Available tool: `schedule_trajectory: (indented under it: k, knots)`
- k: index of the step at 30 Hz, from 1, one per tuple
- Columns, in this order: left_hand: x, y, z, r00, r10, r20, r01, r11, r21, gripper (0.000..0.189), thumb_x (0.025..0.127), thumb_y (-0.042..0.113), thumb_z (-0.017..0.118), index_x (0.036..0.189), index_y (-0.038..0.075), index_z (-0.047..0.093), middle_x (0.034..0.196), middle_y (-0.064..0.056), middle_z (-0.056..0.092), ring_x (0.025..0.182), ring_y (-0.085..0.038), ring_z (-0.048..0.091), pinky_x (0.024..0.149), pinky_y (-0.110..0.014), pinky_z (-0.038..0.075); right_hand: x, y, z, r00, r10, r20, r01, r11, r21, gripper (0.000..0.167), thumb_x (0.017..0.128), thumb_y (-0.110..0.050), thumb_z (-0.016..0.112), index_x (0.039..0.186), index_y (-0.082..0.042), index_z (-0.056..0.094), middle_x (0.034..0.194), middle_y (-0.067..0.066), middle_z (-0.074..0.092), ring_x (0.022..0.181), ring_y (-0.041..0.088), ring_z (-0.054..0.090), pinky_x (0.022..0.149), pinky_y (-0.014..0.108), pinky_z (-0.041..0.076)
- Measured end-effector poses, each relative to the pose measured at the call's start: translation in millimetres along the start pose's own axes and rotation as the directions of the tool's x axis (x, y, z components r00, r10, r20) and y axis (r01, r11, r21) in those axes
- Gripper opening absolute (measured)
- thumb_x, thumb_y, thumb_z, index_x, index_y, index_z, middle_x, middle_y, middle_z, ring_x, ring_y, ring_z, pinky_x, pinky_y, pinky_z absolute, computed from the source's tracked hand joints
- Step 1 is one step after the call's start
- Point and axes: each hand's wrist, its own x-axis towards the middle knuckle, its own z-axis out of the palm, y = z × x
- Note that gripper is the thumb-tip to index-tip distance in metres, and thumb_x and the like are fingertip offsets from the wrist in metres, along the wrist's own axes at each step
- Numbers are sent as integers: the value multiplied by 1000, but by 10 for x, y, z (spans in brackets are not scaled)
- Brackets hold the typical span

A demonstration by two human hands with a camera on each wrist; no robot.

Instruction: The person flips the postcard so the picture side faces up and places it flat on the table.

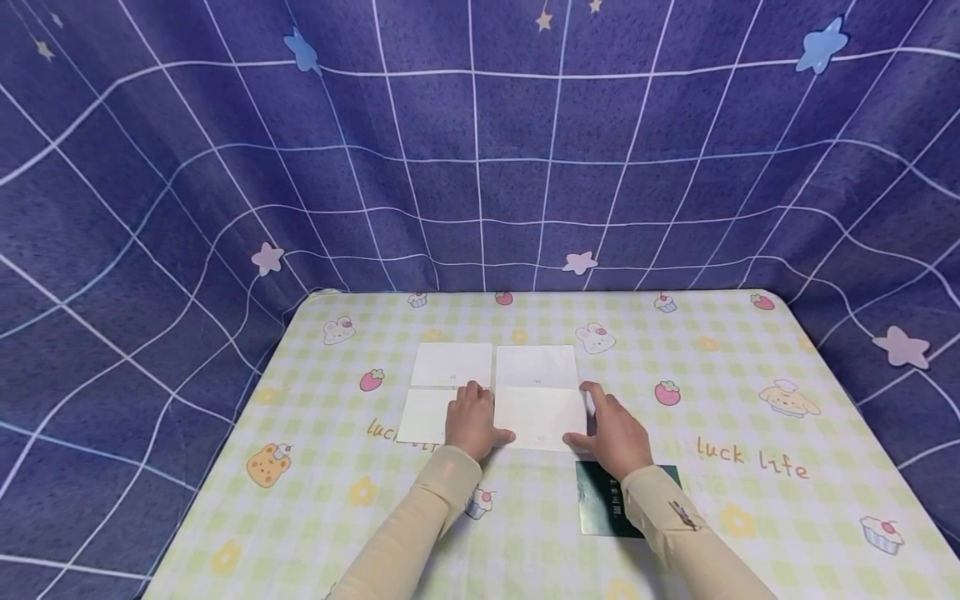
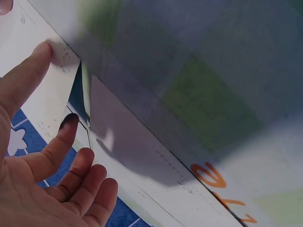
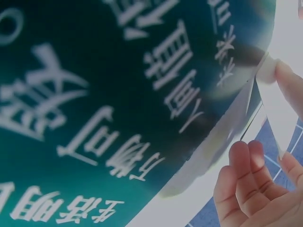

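Observation:
Both hands are at a blank-looking white card (image 1: 538, 419), the near right one of a two-by-two group. My left hand (image 1: 471, 423) holds its left edge, thumb (image 2: 40, 56) on the face near the front corner and index finger at the far corner. The right hand (image 1: 621, 437) grips the right edge between thumb and index finger (image 3: 289, 163); its other fingers are curled. A dark gap shows under the card's left edge in the left wrist view. Partly covered by the left hand, another white card (image 1: 426, 415) lies to the left.
Two more white cards (image 1: 452, 363) lie side by side in the far row. A dark green card (image 1: 597, 502) with white writing lies beneath the right wrist. The checked tablecloth (image 1: 300, 517) carries printed cartoons; a blue curtain (image 1: 517, 183) hangs behind the table.

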Motion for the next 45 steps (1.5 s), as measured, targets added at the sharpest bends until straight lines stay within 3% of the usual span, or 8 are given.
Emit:
schedule_trajectory:
  k: [7,11,14,16,19,24,34,45]
  knots:
    - [-31,-8,20,1000,11,-20,-11,1000,-28,70,70,41,93,119,-1,65,118,-14,57,106,-30,53,88,-43,47,10,18,-5,997,42,63,-45,998,52,96,76,-31,91,153,-12,37,104,11,64,84,26,57,81,48,52]
    - [-43,-13,29,999,10,-31,-11,999,-36,69,71,40,92,120,1,64,119,-14,57,107,-30,53,89,-44,47,14,35,5,993,79,91,-86,994,73,103,77,-32,90,158,-9,30,128,23,62,107,36,62,96,57,49]
    - [-53,-6,24,999,10,-42,-12,999,-39,66,71,40,92,118,2,64,118,-13,58,106,-30,53,88,-44,47,15,47,9,990,99,100,-108,991,80,101,79,-35,89,157,-6,30,138,26,57,118,40,59,101,60,46]
    - [-60,-1,23,999,11,-50,-13,999,-37,65,71,40,92,116,3,64,118,-13,59,106,-30,54,88,-44,47,16,49,7,990,103,100,-111,991,80,96,81,-36,87,154,-3,35,134,25,59,113,38,60,100,59,47]
    - [-71,6,30,998,8,-59,-10,999,-36,66,71,40,92,118,2,64,120,-14,60,107,-31,55,89,-45,47,16,51,0,990,100,99,-107,992,67,82,82,-39,85,143,2,48,116,19,65,96,32,60,92,53,51]
    - [-87,-1,49,996,13,-89,-16,999,-34,65,70,41,93,115,4,64,119,-14,61,107,-31,56,87,-45,47,15,48,-7,990,89,107,-92,995,27,64,83,-43,83,123,2,63,91,8,59,79,24,54,75,43,50]
    - [-100,-35,63,992,13,-122,-21,998,-62,56,71,41,92,105,7,64,112,-11,60,102,-30,57,85,-45,48,13,71,-17,990,89,107,-95,994,56,34,91,-40,75,96,-7,67,83,7,54,74,23,52,68,36,44]
    - [-117,21,-13,987,14,-159,-32,993,-110,47,75,34,90,106,7,67,108,-10,64,101,-29,60,84,-45,49,-24,111,-62,995,67,81,-79,984,160,33,95,-35,71,79,-9,58,77,6,49,72,22,48,66,34,37]
